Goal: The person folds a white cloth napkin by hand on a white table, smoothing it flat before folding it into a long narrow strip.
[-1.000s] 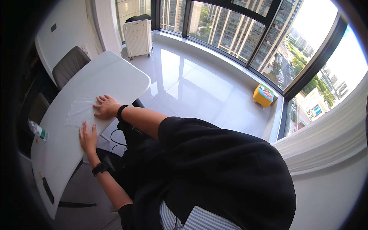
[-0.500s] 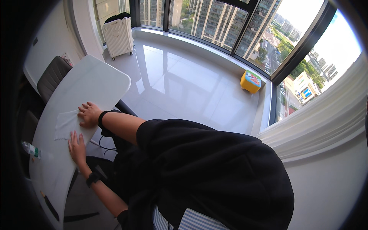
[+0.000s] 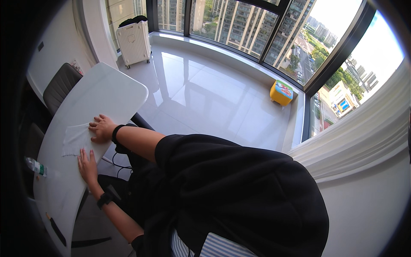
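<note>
A thin white cloth lies spread flat on the white table. My right hand, the upper one in the view, rests palm down on the cloth's near edge with its fingers spread. Lower down, my left hand lies flat on the tabletop, fingers stretched out, its fingertips at the cloth's near lower corner. Both hands are open. Whether the fingertips press on the cloth or only touch it, I cannot tell. Dark bands circle both wrists.
A clear plastic bottle with a green label lies beyond my left hand. Farther down the table is a slim dark object with a tan tip. A chair, a white suitcase and a yellow stool stand around.
The whole view has shifted very slightly. Both hands and the cloth hold nearly the same places relative to the table.
</note>
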### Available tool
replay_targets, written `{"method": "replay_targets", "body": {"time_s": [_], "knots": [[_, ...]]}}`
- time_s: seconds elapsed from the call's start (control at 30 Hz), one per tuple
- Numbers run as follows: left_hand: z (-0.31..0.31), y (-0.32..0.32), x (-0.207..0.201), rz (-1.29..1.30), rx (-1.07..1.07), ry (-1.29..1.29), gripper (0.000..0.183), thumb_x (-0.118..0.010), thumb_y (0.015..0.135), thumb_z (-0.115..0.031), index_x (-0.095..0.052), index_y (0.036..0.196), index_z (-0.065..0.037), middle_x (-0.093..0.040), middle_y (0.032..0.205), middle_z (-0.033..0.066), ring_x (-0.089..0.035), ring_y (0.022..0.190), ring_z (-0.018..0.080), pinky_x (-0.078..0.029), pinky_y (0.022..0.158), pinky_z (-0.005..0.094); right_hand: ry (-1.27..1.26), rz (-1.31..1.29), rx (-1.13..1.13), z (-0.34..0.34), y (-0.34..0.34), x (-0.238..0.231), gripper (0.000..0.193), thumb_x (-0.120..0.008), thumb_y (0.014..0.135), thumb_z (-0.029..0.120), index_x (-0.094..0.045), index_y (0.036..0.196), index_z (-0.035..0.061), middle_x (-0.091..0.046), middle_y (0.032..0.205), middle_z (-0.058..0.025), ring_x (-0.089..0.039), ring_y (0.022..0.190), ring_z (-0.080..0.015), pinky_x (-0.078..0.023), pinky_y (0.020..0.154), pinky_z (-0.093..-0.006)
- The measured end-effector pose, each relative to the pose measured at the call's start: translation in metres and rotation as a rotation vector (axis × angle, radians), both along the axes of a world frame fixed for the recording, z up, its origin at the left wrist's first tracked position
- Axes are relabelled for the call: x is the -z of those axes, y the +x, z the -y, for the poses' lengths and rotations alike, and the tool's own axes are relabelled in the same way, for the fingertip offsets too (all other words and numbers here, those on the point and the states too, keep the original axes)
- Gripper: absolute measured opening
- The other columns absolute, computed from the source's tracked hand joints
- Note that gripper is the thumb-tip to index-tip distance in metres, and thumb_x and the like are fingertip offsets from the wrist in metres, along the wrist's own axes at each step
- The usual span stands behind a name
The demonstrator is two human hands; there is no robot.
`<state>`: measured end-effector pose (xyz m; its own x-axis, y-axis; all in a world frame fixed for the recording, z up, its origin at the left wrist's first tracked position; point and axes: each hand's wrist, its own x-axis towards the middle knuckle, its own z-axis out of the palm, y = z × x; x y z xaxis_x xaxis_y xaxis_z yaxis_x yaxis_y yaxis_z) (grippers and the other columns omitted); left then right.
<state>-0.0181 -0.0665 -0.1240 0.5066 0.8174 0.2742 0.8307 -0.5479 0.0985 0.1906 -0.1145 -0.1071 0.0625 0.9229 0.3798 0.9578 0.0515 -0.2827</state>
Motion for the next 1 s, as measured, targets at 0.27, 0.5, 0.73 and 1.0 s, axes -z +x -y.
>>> {"method": "replay_targets", "body": {"time_s": [0.27,0.5,0.73,1.0], "knots": [[0.015,0.007,-0.014,0.067,0.023,0.015,0.060,-0.041,0.100,-0.050,-0.042,0.148,-0.015,-0.041,0.152,0.0097,-0.035,0.141,0.0338,-0.025,0.118,0.0396,0.067,-0.036,-0.012,0.000,0.003,0.001,0.063,-0.049,0.086,0.054,-0.059,0.134,0.0143,-0.053,0.140,-0.0018,-0.040,0.135,-0.0255,-0.024,0.116,-0.0450],[0.003,-0.005,-0.005,-0.003,0.005,0.031,0.058,-0.041,0.100,-0.049,-0.042,0.148,-0.015,-0.040,0.153,0.0111,-0.034,0.140,0.0353,-0.025,0.118,0.0402,0.039,-0.036,-0.023,-0.001,-0.005,0.001,0.060,-0.050,0.086,0.053,-0.061,0.132,0.0153,-0.054,0.139,-0.0029,-0.040,0.136,-0.0259,-0.023,0.117,-0.0450],[0.014,0.009,-0.010,0.107,0.008,-0.007,0.061,-0.041,0.100,-0.050,-0.043,0.147,-0.012,-0.040,0.153,0.0124,-0.034,0.140,0.0365,-0.025,0.118,0.0407,0.091,-0.075,0.001,-0.002,0.007,0.004,0.060,-0.051,0.087,0.052,-0.058,0.136,0.0167,-0.052,0.142,-0.0033,-0.035,0.140,-0.0269,-0.020,0.119,-0.0453],[-0.004,-0.007,0.002,0.069,0.031,0.006,0.065,-0.040,0.099,-0.052,-0.043,0.146,-0.007,-0.039,0.154,0.0109,-0.033,0.141,0.0374,-0.025,0.118,0.0406,-0.008,-0.082,-0.042,0.003,-0.004,-0.007,0.056,-0.052,0.086,0.051,-0.062,0.132,0.0194,-0.052,0.143,-0.0034,-0.034,0.141,-0.0269,-0.018,0.120,-0.0457]]}}
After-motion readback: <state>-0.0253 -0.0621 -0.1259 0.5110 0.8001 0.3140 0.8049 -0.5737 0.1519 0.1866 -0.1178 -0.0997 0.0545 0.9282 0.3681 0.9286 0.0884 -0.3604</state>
